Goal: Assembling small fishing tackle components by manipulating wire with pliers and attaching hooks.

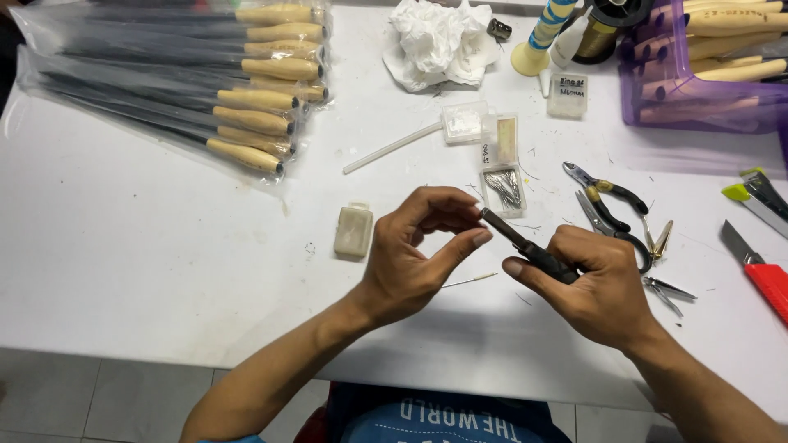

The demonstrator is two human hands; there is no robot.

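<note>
I am steadying the dark rod (525, 246) clamped in my right hand (603, 287) while my left hand (410, 254) fingers (464, 250) are pinching together on its tip, near the surface's front edge.

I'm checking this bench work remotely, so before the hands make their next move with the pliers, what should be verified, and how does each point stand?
1. Right hand grips the pliers firmly: ok.
2. Left hand fingertips meet the plier tip: ok.
3. A part is actually caught in the tip: cannot tell, too small.
4. Open box of pins lies close by: ok.
5. Red knife blade is covered: not ok, blade exposed.
6. Spare pliers lie apart from both hands: ok.
</note>
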